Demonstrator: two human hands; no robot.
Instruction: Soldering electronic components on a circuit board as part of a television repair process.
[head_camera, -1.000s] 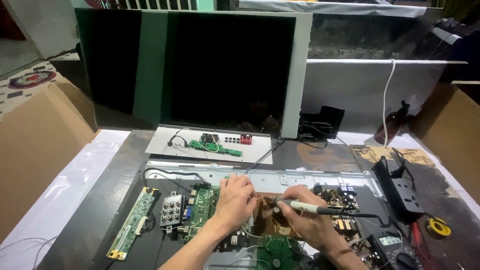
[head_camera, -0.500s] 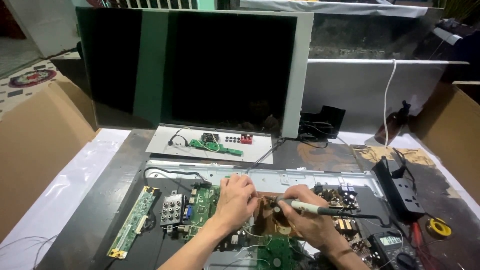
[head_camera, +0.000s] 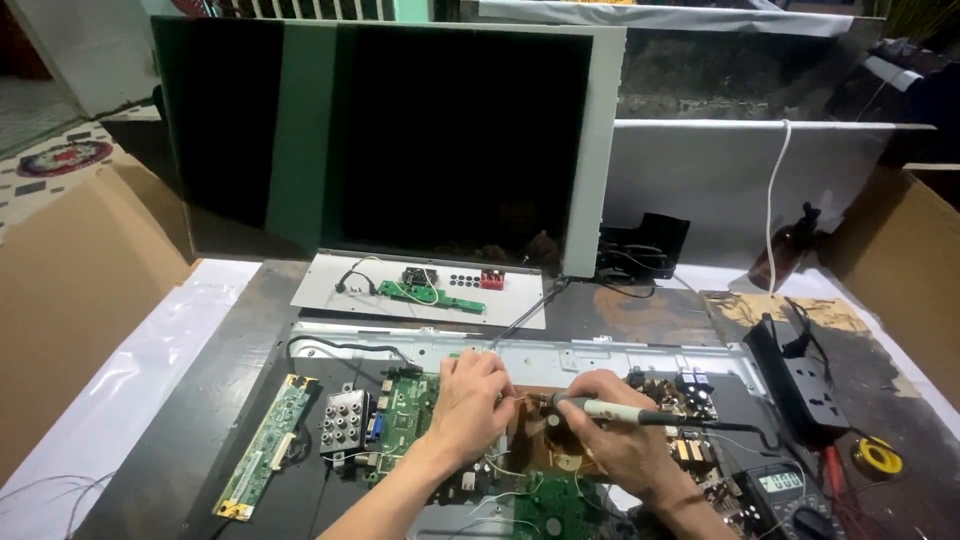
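Your right hand (head_camera: 615, 440) grips a slim grey-handled soldering iron (head_camera: 610, 409), its tip pointing to nine o'clock onto the brown circuit board (head_camera: 560, 455) between your hands. Your left hand (head_camera: 470, 400), fingers curled, presses down just beside the tip, over the green main board (head_camera: 405, 410) at its nine o'clock.

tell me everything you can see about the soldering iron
The soldering iron is a slim pen-shaped tool with a pale handle and a dark rear end, from which a black cord trails right across the board. It lies nearly level, tip pointing left and slightly down at the brown circuit board. The right hand grips it; the left hand rests beside the tip.
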